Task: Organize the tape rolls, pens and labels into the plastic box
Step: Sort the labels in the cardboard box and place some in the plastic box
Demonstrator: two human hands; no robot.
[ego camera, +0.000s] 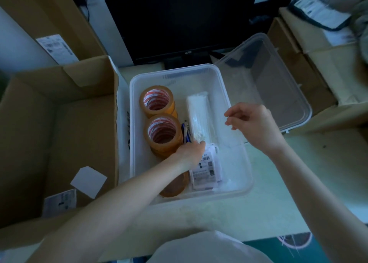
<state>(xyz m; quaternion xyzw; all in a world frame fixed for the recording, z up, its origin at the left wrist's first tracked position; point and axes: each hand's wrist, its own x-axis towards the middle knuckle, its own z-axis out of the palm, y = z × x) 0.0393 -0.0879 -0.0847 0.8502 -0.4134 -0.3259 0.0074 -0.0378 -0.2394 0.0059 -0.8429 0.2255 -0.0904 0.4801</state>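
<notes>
**Both hands at the plastic box, left hand down among the contents**

We see the clear plastic box in mid-scene on the pale tabletop, its lid leaning open off the far right side.

Left arm: reaches in from the near left, forearm crossing the box's near wall, and covers most of a third tape roll at the near end. Left hand is palm down inside the box, fingers curled at the near tips of the pens. We cannot tell whether it grips them.

Right arm: comes in from the near right, wrist bent. Right hand hovers above the box's right rim, fingers loosely spread and slightly curled, holding nothing.

Contents: two stacks of brown tape rolls, far stack and middle stack, along the left wall. The pens lie just right of the middle stack. A long white packet lies right of the pens. Printed labels sit at the near end, just right of the left wrist.

An open cardboard carton stands to the left; a dark monitor stands beyond the box.
</notes>
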